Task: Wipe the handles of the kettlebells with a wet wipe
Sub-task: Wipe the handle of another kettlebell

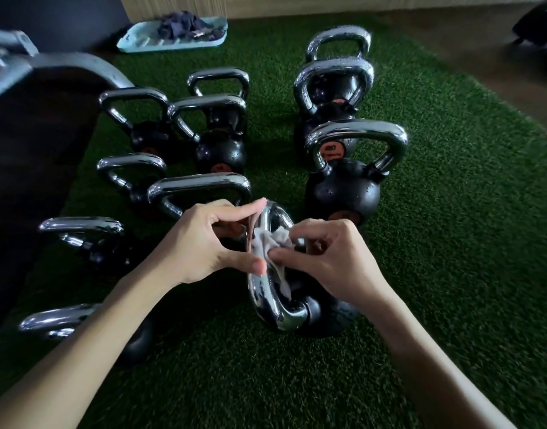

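1. Chrome handle (pixel 267 300) of the nearest kettlebell (pixel 331 314) is turned edge-on to the camera; the black body rests on the turf at lower centre.
2. Wet wipe (pixel 270 246), pale grey and crumpled, is draped through the handle loop and touches the chrome bar.
3. Right hand (pixel 331 261) pinches the wipe between thumb and curled fingers.
4. Left hand (pixel 210 239) grips the handle: forefinger tip at the top of the loop, thumb pressed lower down beside the wipe.
5. Larger kettlebells (pixel 343 193) stand in a row behind; smaller kettlebells (pixel 219 150) sit in rows to the left, all upright.
6. Green turf (pixel 451 243) underlies all of them.
7. Pale blue tray (pixel 136 41) at the far edge holds a dark cloth (pixel 185 26).
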A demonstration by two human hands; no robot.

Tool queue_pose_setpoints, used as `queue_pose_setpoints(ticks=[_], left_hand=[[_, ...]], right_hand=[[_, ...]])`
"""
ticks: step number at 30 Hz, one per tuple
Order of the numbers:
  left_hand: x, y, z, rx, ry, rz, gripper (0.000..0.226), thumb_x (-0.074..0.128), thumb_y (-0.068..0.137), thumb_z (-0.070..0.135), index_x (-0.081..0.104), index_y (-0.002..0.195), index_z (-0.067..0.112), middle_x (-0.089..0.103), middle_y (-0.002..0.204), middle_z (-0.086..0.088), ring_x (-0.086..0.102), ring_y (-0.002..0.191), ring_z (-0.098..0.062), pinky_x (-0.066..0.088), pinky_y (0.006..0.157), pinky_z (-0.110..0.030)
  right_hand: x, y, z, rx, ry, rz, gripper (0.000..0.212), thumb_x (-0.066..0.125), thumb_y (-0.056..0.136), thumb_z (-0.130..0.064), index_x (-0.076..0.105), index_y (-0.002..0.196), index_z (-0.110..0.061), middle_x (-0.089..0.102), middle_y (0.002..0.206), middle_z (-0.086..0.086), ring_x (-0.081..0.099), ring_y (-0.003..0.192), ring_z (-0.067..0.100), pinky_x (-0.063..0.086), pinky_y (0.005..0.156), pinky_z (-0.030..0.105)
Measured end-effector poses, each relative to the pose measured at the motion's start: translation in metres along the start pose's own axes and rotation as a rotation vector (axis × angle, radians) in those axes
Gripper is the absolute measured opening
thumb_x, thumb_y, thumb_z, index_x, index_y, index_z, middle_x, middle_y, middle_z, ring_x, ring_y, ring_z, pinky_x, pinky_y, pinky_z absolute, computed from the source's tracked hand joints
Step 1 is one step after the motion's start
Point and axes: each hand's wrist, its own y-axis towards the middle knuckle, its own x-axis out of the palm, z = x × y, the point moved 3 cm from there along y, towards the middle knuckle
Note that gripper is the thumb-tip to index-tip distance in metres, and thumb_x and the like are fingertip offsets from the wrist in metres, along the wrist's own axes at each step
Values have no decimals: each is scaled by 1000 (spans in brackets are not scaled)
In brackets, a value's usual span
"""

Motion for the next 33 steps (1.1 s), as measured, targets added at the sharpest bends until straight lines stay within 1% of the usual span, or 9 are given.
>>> queue_pose_setpoints(ticks=[2,3,6,11,15,21,26,30,33], left_hand=[[-1,0,1,0,18,-2,92,80,37,85,55,124,67,66,108,14,63,109,-6,41,96,-23],[-2,0,1,-2,23,-5,92,79,37,86,55,124,68,66,108,15,62,109,-6,40,94,-22],[-2,2,3,-2,28,-8,91,78,38,87,55,124,68,67,109,17,62,111,-2,41,96,-21],[-2,2,1,-8,10,-11,90,80,38,86,57,123,66,66,110,22,61,113,2,40,97,-21],[-1,1,-4,-13,-87,-8,89,85,40,80,62,124,61,68,111,14,64,116,-9,46,110,-38],[-1,4,-4,-9,-101,-1,85,86,41,80,63,121,62,68,107,15,66,114,-13,48,110,-44],[-4,6,-2,-2,-43,-17,88,81,39,84,63,121,60,67,102,23,65,106,0,45,99,-21],[-6,3,-5,2,-38,-15,85,80,40,85,62,120,63,67,101,22,64,106,-3,44,98,-18],[-8,3,-5,7,-24,-10,84,79,40,85,61,119,64,68,107,15,64,108,-5,40,93,-4]], right_hand=[[-2,-4,-5,-29,-27,-46,16,85,80,-33,82,95,-29,75,89,-18,66,73,1,42,63,13],[-3,-3,-5,-25,-44,-26,15,85,80,-34,82,94,-30,75,86,-19,64,71,-1,41,61,12],[-2,3,-7,11,-23,75,11,86,80,-35,80,90,-36,72,79,-20,54,55,4,39,50,27],[5,-29,-4,15,-44,-30,6,81,81,-46,76,83,-44,72,79,-16,58,61,9,44,56,40],[8,-58,6,30,-110,-37,25,79,78,-51,82,94,-31,74,97,-24,66,89,9,52,77,36],[4,-59,-3,-69,-174,4,26,78,76,-53,81,95,-36,73,98,-27,65,91,8,53,77,35],[4,-59,6,-57,-199,-39,20,81,78,-45,81,96,-37,72,100,-30,64,91,8,52,78,33],[-7,-53,17,-104,-288,-113,21,76,80,-52,79,95,-38,73,96,-28,63,85,7,53,73,38],[-10,-29,9,-66,-297,-77,19,86,73,-44,80,90,-38,70,78,-28,60,71,1,45,63,20]])
